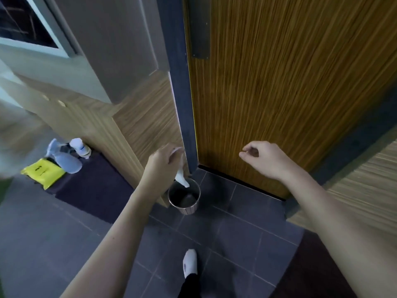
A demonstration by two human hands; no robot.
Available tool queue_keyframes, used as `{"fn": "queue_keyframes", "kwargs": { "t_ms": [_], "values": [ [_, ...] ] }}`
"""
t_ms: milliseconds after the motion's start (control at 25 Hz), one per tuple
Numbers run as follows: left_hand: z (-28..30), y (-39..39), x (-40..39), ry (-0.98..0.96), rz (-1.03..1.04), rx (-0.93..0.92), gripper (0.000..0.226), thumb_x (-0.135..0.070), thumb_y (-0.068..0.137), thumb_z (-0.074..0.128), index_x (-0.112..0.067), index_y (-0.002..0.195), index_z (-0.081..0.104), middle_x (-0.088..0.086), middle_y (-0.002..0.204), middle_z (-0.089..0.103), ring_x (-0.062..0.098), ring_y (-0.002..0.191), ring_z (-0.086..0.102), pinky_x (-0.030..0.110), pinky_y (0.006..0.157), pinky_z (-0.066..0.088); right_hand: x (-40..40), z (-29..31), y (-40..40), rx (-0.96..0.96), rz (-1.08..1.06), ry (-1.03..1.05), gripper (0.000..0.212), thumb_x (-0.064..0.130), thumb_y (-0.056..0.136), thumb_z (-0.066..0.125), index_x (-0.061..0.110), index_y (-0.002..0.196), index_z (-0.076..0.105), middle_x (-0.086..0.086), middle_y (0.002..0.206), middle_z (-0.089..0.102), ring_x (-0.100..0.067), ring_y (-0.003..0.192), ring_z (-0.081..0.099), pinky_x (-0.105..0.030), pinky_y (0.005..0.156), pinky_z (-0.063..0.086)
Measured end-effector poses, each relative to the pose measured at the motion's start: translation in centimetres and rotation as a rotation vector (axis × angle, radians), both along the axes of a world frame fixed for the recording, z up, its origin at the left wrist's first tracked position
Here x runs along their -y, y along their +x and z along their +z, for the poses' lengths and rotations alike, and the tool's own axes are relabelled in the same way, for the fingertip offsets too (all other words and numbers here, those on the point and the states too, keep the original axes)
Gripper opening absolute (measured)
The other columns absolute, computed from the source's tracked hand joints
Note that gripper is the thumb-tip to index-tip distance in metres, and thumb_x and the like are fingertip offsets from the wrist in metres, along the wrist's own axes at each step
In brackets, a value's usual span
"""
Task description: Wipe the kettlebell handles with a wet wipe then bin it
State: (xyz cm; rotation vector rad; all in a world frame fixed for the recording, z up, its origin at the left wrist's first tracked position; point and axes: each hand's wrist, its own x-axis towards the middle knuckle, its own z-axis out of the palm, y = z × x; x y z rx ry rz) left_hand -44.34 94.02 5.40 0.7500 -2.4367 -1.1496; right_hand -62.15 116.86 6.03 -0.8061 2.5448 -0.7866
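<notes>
My left hand (162, 163) pinches a white wet wipe (181, 179), which hangs down with its lower end over the rim of a small round metal bin (171, 195). The bin stands on the dark floor tiles at the corner beside the door frame. My right hand (261, 157) hovers in front of the wooden door with its fingers loosely curled and nothing in it. No kettlebell is in view.
A wooden door (290, 82) fills the right. At left, a yellow wet-wipe pack (43, 172) and two spray bottles (66, 160) lie on a dark mat (92, 186). My socked foot (190, 263) stands on the tiles below the bin.
</notes>
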Motion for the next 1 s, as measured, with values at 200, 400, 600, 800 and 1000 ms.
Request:
{"fn": "queue_keyframes", "kwargs": {
  "t_ms": [200, 400, 600, 800, 1000],
  "values": [
    [-15.6, -7.4, 10.6, 0.078, -0.004, 0.187, 0.021, -0.027, 0.104, 0.051, -0.028, 0.107, 0.071, -0.016, 0.098, 0.069, 0.007, 0.098, 0.064, 0.032, 0.088, 0.052, 8.9, -11.0, -7.8, 0.127, -0.056, 0.055, 0.040, 0.049, 0.100, 0.060, 0.025, 0.131, 0.069, 0.008, 0.134, 0.068, -0.012, 0.126, 0.062, -0.029, 0.103, 0.047],
    [-32.7, -12.5, 15.8, 0.131, -0.002, 0.340, 0.025, -0.032, 0.105, 0.047, -0.034, 0.117, 0.069, -0.018, 0.113, 0.068, 0.006, 0.107, 0.063, 0.026, 0.089, 0.048, 14.7, -23.7, -12.6, 0.223, -0.076, 0.103, 0.037, 0.047, 0.100, 0.061, 0.026, 0.128, 0.070, 0.011, 0.128, 0.071, -0.007, 0.121, 0.064, -0.031, 0.104, 0.050],
    [-46.5, -15.3, 18.7, 0.101, -0.193, 0.742, 0.054, -0.042, 0.100, 0.055, -0.021, 0.149, 0.046, 0.005, 0.149, 0.051, 0.027, 0.138, 0.046, 0.041, 0.111, 0.041, 16.8, -34.3, -13.2, 0.323, -0.092, 0.156, 0.036, 0.046, 0.100, 0.062, 0.024, 0.127, 0.070, 0.012, 0.121, 0.071, -0.009, 0.117, 0.064, -0.036, 0.104, 0.052],
    [-46.2, -16.5, 18.1, 0.099, -0.119, 0.640, 0.052, -0.045, 0.101, 0.052, -0.022, 0.148, 0.048, 0.005, 0.147, 0.054, 0.025, 0.136, 0.049, 0.041, 0.112, 0.040, 16.0, -36.8, -12.8, 0.379, -0.153, 0.149, 0.030, 0.039, 0.099, 0.066, 0.019, 0.120, 0.073, 0.006, 0.115, 0.073, -0.012, 0.111, 0.068, -0.036, 0.102, 0.054],
    [-35.8, -20.0, 16.6, 0.113, -0.119, 0.321, 0.044, -0.052, 0.100, 0.050, -0.031, 0.139, 0.053, -0.013, 0.138, 0.056, 0.008, 0.128, 0.052, 0.033, 0.110, 0.041, 14.8, -31.6, -14.4, 0.364, -0.224, 0.096, 0.036, 0.047, 0.099, 0.062, 0.026, 0.127, 0.070, 0.011, 0.120, 0.071, -0.011, 0.116, 0.066, -0.038, 0.105, 0.052]
  ]
}}
